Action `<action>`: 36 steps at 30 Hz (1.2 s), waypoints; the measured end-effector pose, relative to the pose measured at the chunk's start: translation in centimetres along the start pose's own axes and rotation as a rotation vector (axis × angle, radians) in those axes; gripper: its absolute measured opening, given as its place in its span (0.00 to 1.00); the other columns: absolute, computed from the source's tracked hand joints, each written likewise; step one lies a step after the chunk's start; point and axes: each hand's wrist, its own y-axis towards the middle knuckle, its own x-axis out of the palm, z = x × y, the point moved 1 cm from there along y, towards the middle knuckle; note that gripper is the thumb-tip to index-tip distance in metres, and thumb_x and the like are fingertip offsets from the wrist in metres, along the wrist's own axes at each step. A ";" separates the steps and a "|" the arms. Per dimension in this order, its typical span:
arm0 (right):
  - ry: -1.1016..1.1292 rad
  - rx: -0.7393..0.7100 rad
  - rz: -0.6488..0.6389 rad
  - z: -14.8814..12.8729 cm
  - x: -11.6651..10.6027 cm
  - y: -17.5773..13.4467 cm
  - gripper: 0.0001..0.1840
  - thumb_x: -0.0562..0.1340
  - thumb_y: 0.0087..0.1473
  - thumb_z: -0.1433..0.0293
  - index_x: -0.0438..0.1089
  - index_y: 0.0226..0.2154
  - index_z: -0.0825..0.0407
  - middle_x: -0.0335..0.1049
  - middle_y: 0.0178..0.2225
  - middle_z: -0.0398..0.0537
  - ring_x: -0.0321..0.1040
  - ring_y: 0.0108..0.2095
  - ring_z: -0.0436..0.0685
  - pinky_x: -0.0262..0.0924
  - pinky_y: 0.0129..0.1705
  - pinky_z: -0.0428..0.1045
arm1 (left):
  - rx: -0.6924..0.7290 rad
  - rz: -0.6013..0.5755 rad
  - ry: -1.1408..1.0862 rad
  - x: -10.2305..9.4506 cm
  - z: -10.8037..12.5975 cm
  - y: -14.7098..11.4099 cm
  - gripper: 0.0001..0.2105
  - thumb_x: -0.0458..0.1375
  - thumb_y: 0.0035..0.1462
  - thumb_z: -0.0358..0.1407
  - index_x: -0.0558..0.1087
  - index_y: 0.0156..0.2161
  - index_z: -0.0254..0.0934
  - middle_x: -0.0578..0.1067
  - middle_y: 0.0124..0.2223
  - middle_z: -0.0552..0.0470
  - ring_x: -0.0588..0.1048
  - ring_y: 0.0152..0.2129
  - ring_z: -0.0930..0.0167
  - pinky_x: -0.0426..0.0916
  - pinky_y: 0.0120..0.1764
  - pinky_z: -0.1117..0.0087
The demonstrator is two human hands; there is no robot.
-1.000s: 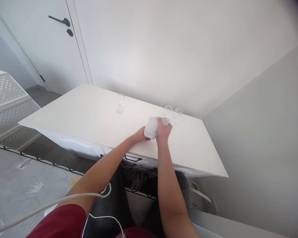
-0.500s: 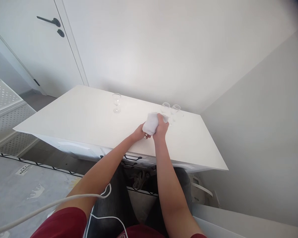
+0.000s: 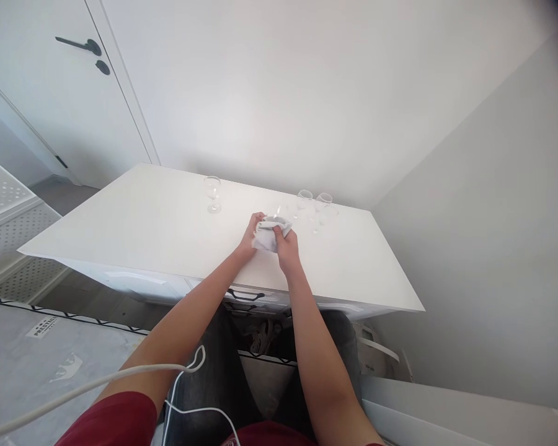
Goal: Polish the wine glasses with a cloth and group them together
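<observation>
Above the white tabletop, a white cloth (image 3: 266, 238) is bunched between my two hands. A clear wine glass (image 3: 278, 212) is wrapped in it, and a shiny part pokes out on the far side; the rest is hidden. My left hand (image 3: 248, 236) is closed around the glass from the left, its fingers partly behind the cloth. From the right, my right hand (image 3: 287, 246) grips the cloth, thumb on top. Just right of it stand several clear stemmed glasses (image 3: 324, 199), close together. Another wine glass (image 3: 212, 193) stands upright by itself to the left.
The white cabinet top (image 3: 144, 223) meets the wall at the back, with dark drawer handles (image 3: 246, 295) below its front edge. A white cable (image 3: 121, 375) crosses my left arm. White perforated shelving (image 3: 9, 229) stands at left, near a door handle (image 3: 79, 43).
Both hands have moved slightly left with the cloth and glass. The cloth has turned so its folded opening shows, and the glass now shows above it instead of below. My view shifted a little.
</observation>
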 end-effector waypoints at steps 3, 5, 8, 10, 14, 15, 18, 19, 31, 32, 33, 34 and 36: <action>-0.075 0.063 -0.055 0.6 -1.1 -0.7 0.22 0.68 0.57 0.48 0.75 0.36 0.51 0.75 0.32 0.46 0.71 0.35 0.58 0.69 0.39 0.53 | -0.012 -0.216 -0.235 0.3 1.1 -0.2 0.39 0.72 0.51 0.55 0.67 0.63 0.39 0.73 0.63 0.37 0.72 0.62 0.51 0.70 0.60 0.52; -0.080 0.110 -0.128 0.8 -1.3 -1.6 0.24 0.67 0.58 0.45 0.72 0.32 0.50 0.70 0.25 0.43 0.67 0.29 0.56 0.67 0.34 0.52 | -0.026 -0.260 -0.408 0.2 1.6 -0.3 0.38 0.69 0.56 0.58 0.68 0.63 0.37 0.72 0.65 0.35 0.70 0.64 0.50 0.68 0.61 0.51; -0.087 0.186 -0.294 0.8 -0.8 -3.2 0.25 0.62 0.61 0.45 0.69 0.30 0.49 0.64 0.22 0.41 0.64 0.24 0.55 0.68 0.34 0.54 | -0.052 -0.191 -0.477 -0.1 1.7 -0.2 0.31 0.68 0.58 0.56 0.72 0.57 0.36 0.78 0.55 0.39 0.78 0.53 0.57 0.73 0.54 0.57; -0.164 0.214 -0.368 0.6 -0.2 -4.0 0.21 0.61 0.63 0.49 0.68 0.31 0.49 0.65 0.23 0.41 0.67 0.26 0.56 0.70 0.38 0.55 | -0.076 -0.164 -0.438 -0.1 1.5 0.0 0.26 0.71 0.56 0.51 0.74 0.52 0.35 0.80 0.44 0.43 0.81 0.40 0.63 0.74 0.45 0.63; -0.456 0.194 -0.156 -0.1 0.8 -4.4 0.09 0.63 0.63 0.63 0.69 0.41 0.51 0.73 0.33 0.49 0.72 0.42 0.63 0.66 0.49 0.56 | -0.029 -0.033 -0.355 0.4 1.6 0.1 0.19 0.72 0.57 0.44 0.75 0.48 0.36 0.80 0.40 0.47 0.79 0.36 0.67 0.73 0.40 0.68; -0.524 0.191 -0.096 -0.3 0.9 -4.4 0.08 0.63 0.62 0.65 0.69 0.42 0.51 0.74 0.35 0.51 0.72 0.44 0.64 0.66 0.50 0.57 | -0.015 0.013 -0.339 0.5 1.7 0.1 0.18 0.71 0.58 0.43 0.75 0.47 0.36 0.80 0.40 0.47 0.79 0.37 0.68 0.73 0.40 0.68; -0.501 0.218 -0.144 -0.8 1.1 -3.9 0.09 0.61 0.64 0.62 0.70 0.40 0.51 0.75 0.36 0.51 0.73 0.41 0.63 0.68 0.46 0.55 | -0.046 0.066 -0.340 0.5 2.0 0.1 0.16 0.69 0.60 0.43 0.76 0.48 0.36 0.79 0.37 0.48 0.78 0.34 0.68 0.72 0.39 0.68; -0.400 0.247 -0.223 -0.8 1.0 -3.8 0.13 0.60 0.65 0.59 0.71 0.38 0.51 0.75 0.34 0.49 0.73 0.39 0.61 0.69 0.43 0.54 | -0.061 0.063 -0.365 0.5 2.0 0.1 0.17 0.68 0.60 0.45 0.76 0.48 0.35 0.79 0.37 0.48 0.78 0.33 0.68 0.72 0.39 0.68; 0.139 -0.008 0.581 -0.9 0.0 -4.7 0.21 0.61 0.61 0.57 0.69 0.53 0.49 0.75 0.53 0.53 0.74 0.53 0.58 0.74 0.48 0.52 | 0.166 0.280 -0.571 -0.7 1.9 1.3 0.18 0.71 0.60 0.47 0.76 0.51 0.43 0.76 0.50 0.47 0.76 0.50 0.65 0.72 0.57 0.58; 0.245 0.069 0.470 -0.8 1.1 -4.6 0.21 0.60 0.62 0.55 0.69 0.52 0.49 0.75 0.52 0.51 0.75 0.51 0.57 0.74 0.44 0.51 | 0.166 0.239 -0.558 -0.6 1.9 1.3 0.18 0.71 0.60 0.46 0.76 0.51 0.43 0.75 0.51 0.47 0.76 0.50 0.65 0.71 0.59 0.57; 0.337 0.121 0.386 -0.9 2.2 -4.5 0.21 0.58 0.63 0.53 0.69 0.51 0.48 0.75 0.51 0.50 0.76 0.49 0.56 0.74 0.41 0.50 | 0.158 0.192 -0.537 -0.4 2.0 1.2 0.19 0.72 0.59 0.46 0.76 0.51 0.44 0.75 0.51 0.47 0.76 0.50 0.65 0.70 0.60 0.56; 0.402 0.165 0.382 -1.0 3.1 -4.3 0.20 0.59 0.63 0.52 0.69 0.50 0.47 0.75 0.48 0.47 0.76 0.44 0.54 0.73 0.37 0.48 | 0.147 0.143 -0.520 -0.3 2.1 1.0 0.19 0.73 0.57 0.45 0.76 0.51 0.44 0.74 0.51 0.47 0.76 0.50 0.65 0.70 0.60 0.56; 0.472 0.286 0.468 -1.3 3.9 -3.7 0.17 0.58 0.63 0.52 0.69 0.44 0.47 0.73 0.39 0.43 0.72 0.32 0.50 0.68 0.28 0.44 | 0.132 0.070 -0.521 -0.2 2.3 0.7 0.22 0.75 0.55 0.46 0.75 0.51 0.46 0.73 0.51 0.48 0.75 0.49 0.65 0.71 0.59 0.57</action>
